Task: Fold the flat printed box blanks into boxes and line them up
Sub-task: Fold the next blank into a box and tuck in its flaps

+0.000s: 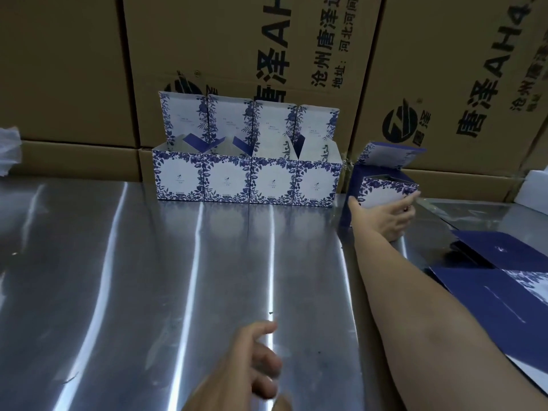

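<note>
Our right hand (385,216) grips the folded box (381,189). Our left hand (252,366) hovers loosely curled over the worktop (133,277), holding nothing.

On the bench (148,277), four folded boxes (247,180) stand side by side in a row at twelve o'clock, at the far edge, their lids up. Stacked shipping cartons (296,54) rise directly behind them, and the row's back lies close against these. A fifth box (382,188) sits at one o'clock, just beside the row's right end but apart from it and tilted, with the right hand (385,215) holding its near face from the front. Flat box blanks (489,292) lie overlapping on the bench at three o'clock, right of the outstretched right forearm. The left hand (252,366) hovers over the bench at six o'clock, well apart from the boxes.
</note>
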